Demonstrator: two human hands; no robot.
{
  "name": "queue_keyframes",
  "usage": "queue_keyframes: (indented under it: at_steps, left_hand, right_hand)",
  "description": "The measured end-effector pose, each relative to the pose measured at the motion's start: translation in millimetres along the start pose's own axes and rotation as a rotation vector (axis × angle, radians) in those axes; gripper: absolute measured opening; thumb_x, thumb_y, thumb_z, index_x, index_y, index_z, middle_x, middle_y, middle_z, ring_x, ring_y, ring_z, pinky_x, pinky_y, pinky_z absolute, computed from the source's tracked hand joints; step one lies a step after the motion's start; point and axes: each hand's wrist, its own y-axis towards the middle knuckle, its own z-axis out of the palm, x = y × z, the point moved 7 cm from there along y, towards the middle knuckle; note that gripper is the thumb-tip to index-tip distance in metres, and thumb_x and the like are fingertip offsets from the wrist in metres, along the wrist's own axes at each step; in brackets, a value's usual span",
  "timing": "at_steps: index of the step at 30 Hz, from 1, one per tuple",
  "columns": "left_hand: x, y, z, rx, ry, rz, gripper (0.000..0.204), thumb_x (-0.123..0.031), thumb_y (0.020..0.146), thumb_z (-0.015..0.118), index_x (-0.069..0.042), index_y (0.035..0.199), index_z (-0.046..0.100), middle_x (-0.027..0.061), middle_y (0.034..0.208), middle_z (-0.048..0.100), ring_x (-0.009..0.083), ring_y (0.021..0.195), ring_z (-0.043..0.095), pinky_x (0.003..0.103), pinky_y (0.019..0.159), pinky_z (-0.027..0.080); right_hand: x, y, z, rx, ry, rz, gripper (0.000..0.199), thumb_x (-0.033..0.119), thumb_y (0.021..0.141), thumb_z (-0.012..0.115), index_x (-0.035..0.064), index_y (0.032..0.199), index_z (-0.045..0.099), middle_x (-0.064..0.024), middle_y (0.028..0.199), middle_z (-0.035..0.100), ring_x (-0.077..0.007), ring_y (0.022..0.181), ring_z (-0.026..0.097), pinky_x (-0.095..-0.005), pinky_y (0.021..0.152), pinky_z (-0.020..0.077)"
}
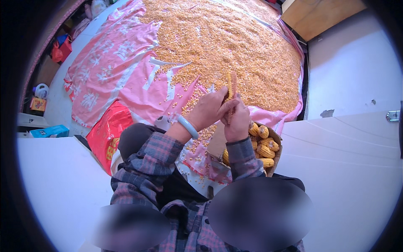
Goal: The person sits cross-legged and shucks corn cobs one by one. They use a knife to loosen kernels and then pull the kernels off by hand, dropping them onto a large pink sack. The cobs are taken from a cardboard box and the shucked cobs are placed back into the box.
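My left hand (pixel 210 108), with a pale bangle (pixel 187 127) at its wrist, and my right hand (pixel 237 120) meet in front of me. Both are closed on a partly shelled corn cob (pixel 234 84) that points away from me. Yellow kernels line its left side, while its right side looks bare and pinkish. I cannot tell whether this is one cob or two pressed together. Below and right of my right hand, a cardboard box (pixel 278 163) holds several whole yellow corn cobs (pixel 265 151). Fingers hide part of the held cob.
A wide layer of loose corn kernels (pixel 226 46) covers the pink patterned sheet (pixel 105 63) ahead. A red plastic bag (pixel 107 130) lies by my left knee. At far left are a blue pack (pixel 49 131) and a white bottle (pixel 41 91). A wooden panel (pixel 319 17) stands at far right.
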Motion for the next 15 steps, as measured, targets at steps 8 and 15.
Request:
queue_keyframes:
  at_steps: [8,15]
  left_hand:
    - [2,-2,-3,-0.089,0.165,0.214,0.031,-0.031,0.093,0.045,-0.001,0.088,0.048,0.0207,0.069,0.053,0.0376,0.065,0.054,0.044,0.054,0.041]
    - [14,-3,-8,-0.197,-0.12,-0.033,0.036,-0.035,0.094,0.041,0.0,0.088,0.05,0.0213,0.073,0.056,0.0373,0.067,0.057,0.045,0.055,0.042]
  right_hand:
    - [-8,-11,18,0.34,0.408,0.167,0.027,0.029,0.097,0.038,0.0089,0.093,0.055,0.0032,0.059,0.047,-0.004,0.04,0.034,-0.0194,0.034,0.0238]
    - [9,-21,14,0.013,-0.251,-0.247,0.022,0.024,0.096,0.042,0.01,0.083,0.053,0.0047,0.054,0.04,-0.0047,0.039,0.032,-0.0201,0.034,0.0237]
